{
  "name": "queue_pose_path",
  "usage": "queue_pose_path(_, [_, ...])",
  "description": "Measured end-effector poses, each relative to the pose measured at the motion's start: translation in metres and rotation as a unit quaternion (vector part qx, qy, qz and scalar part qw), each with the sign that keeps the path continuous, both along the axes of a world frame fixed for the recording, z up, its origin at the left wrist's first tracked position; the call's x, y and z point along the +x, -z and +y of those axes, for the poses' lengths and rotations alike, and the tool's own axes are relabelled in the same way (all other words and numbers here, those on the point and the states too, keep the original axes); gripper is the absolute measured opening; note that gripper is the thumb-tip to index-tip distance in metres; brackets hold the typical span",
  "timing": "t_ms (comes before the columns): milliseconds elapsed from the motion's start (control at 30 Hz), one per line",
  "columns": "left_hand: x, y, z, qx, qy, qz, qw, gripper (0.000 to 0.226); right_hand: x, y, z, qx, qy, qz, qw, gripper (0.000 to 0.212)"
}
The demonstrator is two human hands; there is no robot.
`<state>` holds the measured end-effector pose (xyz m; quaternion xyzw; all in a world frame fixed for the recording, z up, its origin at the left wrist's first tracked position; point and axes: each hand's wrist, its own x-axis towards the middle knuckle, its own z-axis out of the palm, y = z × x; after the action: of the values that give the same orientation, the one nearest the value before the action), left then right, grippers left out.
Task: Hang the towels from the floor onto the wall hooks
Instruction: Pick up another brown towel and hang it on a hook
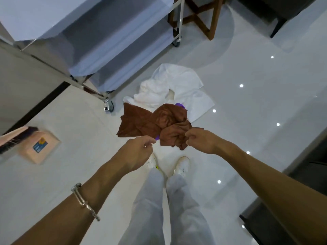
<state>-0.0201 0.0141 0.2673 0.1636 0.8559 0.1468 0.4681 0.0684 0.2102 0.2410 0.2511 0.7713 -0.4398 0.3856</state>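
My left hand [139, 152] and right hand [200, 140] each pinch one brown towel [159, 121]. Beyond them, one heap of white towels [173, 89] lies on the floor [256, 103].

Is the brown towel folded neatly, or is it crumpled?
Crumpled. The brown towel is bunched in irregular wrinkles with no neat fold, and the right hand grips one gathered part of it.
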Motion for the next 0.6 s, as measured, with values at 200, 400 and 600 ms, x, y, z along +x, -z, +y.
queue_pose_path(200, [-0.019, 0.094, 0.016, 0.009, -0.007, -0.030, 0.999, 0.028, -0.029, 0.099, 0.004, -0.012, 0.017, -0.019, 1.000, 0.035])
queue_pose_path(400, [-0.025, 0.180, 0.025, 0.028, 0.020, -0.040, 0.999, 0.032, -0.059, 0.178, 0.008, -0.017, 0.031, -0.043, 0.998, 0.031])
queue_pose_path(600, [-0.040, 0.266, 0.035, 0.042, 0.067, -0.017, 0.997, 0.037, -0.074, 0.250, 0.018, -0.012, 0.029, -0.060, 0.998, 0.030])
